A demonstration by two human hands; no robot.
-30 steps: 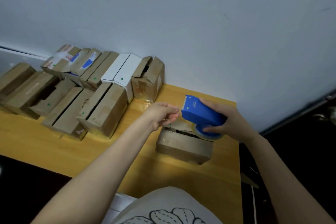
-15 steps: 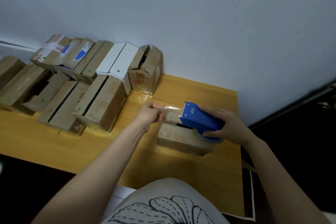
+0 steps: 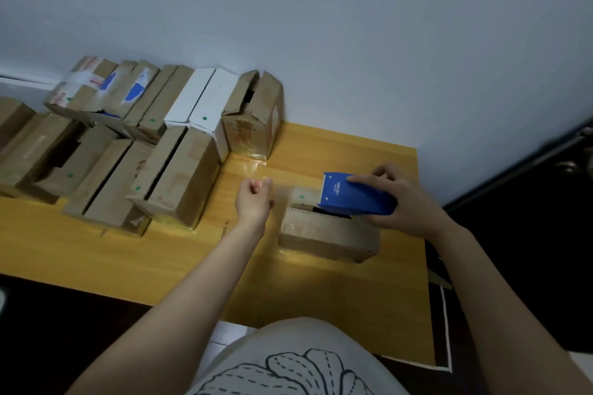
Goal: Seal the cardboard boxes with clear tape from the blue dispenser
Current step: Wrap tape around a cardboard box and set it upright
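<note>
A small cardboard box [image 3: 324,236] lies on the wooden table [image 3: 167,253], right of centre, its top flaps slightly apart. My right hand [image 3: 404,202] grips the blue tape dispenser [image 3: 354,194] just above the box's top. My left hand [image 3: 255,199] is left of the box, fingers pinched on the end of a clear tape strip [image 3: 293,192] that stretches from the dispenser across the box's left end.
Several cardboard boxes [image 3: 179,176] and a white box [image 3: 205,99] are crowded in rows on the table's left and back, against the pale wall. The table's right edge borders a dark floor area. My patterned shirt [image 3: 288,362] fills the bottom.
My left hand has pulled the tape end away to the left, drawing out a longer strip. The dispenser has lowered toward the box top.
</note>
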